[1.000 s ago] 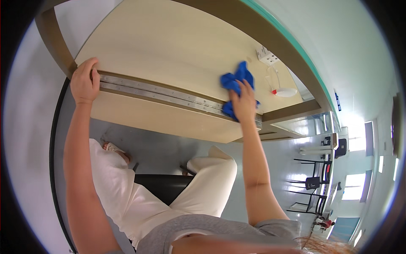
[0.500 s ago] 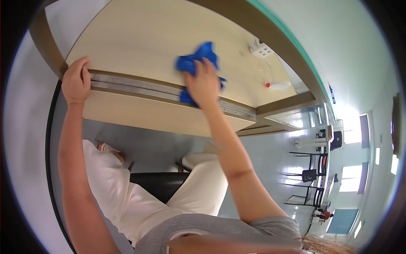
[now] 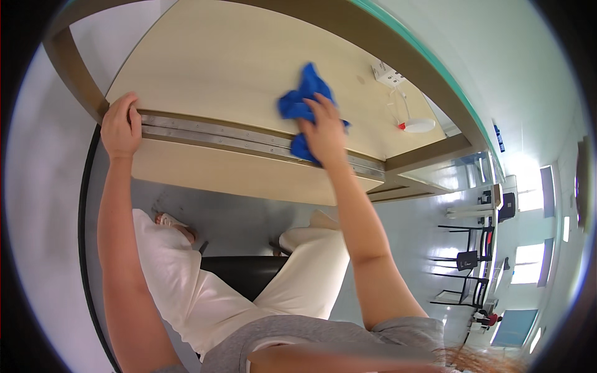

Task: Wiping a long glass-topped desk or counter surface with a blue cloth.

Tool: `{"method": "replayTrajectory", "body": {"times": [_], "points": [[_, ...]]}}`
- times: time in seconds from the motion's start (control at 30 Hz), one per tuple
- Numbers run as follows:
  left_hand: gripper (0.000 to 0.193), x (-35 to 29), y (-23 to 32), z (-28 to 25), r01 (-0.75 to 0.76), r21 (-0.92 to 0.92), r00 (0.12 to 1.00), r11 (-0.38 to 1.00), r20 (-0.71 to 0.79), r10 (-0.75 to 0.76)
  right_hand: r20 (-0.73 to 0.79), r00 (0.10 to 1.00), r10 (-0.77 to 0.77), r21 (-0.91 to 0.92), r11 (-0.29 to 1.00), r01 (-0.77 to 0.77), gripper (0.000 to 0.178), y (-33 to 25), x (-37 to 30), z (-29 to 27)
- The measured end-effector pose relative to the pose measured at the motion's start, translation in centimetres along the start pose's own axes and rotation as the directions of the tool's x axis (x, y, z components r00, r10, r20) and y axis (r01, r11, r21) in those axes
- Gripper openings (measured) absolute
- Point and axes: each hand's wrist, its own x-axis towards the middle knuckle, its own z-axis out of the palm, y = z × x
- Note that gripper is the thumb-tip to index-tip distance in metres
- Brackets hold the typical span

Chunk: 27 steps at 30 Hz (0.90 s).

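My right hand (image 3: 324, 132) presses a crumpled blue cloth (image 3: 311, 84) against a beige panel (image 3: 211, 68), its fingers bent over the fabric. Part of the cloth hangs across a long metal hinge strip (image 3: 217, 135) at the panel's near edge; the palm hides some of it. At the left end of this strip, my left hand (image 3: 122, 127) is closed around the edge beside the brown frame, thumb toward the strip. The fingertips go partly out of sight there.
A white socket block (image 3: 388, 74) with a cord and a white, red-tipped object (image 3: 420, 125) lie at the panel's right. A brown frame (image 3: 429, 151) with a glass edge surrounds the panel. Below are my legs and a black seat (image 3: 239, 273). Chairs (image 3: 476, 292) stand far right.
The right hand and blue cloth have slid a little to the right along the hinge strip. My left hand keeps its place on the edge. The whole view has shifted slightly.
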Motion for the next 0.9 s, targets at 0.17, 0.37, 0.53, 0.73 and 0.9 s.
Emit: {"method": "replayTrajectory", "body": {"times": [0.17, 0.37, 0.53, 0.73, 0.9], "points": [[0.018, 0.2, 0.9, 0.4, 0.034, -0.031, 0.999, 0.999, -0.014, -0.035, -0.077, 0.957, 0.281, -0.24, 0.926, -0.291, 0.042, 9.3, -3.7, -5.5], [0.016, 0.1, 0.8, 0.3, 0.026, -0.031, 0.998, 0.999, -0.054, -0.028, -0.174, 0.935, 0.31, -0.442, 0.823, -0.356, 0.046, 10.3, -3.7, -4.2], [0.016, 0.1, 0.6, 0.1, 0.019, -0.042, 0.999, 0.999, -0.039, -0.021, 0.006, 0.999, 0.052, -0.296, 0.954, -0.048, 0.053, 2.8, -1.3, -1.6], [0.018, 0.2, 0.9, 0.2, 0.011, -0.043, 0.999, 0.999, -0.046, -0.013, 0.131, 0.983, -0.13, -0.073, 0.987, 0.14, 0.035, -3.0, 0.3, -0.2], [0.019, 0.2, 0.7, 0.3, 0.016, -0.038, 1.0, 0.999, -0.011, -0.016, 0.142, 0.956, -0.255, 0.16, 0.959, 0.232, 0.021, -0.8, 0.1, -1.8]]}}
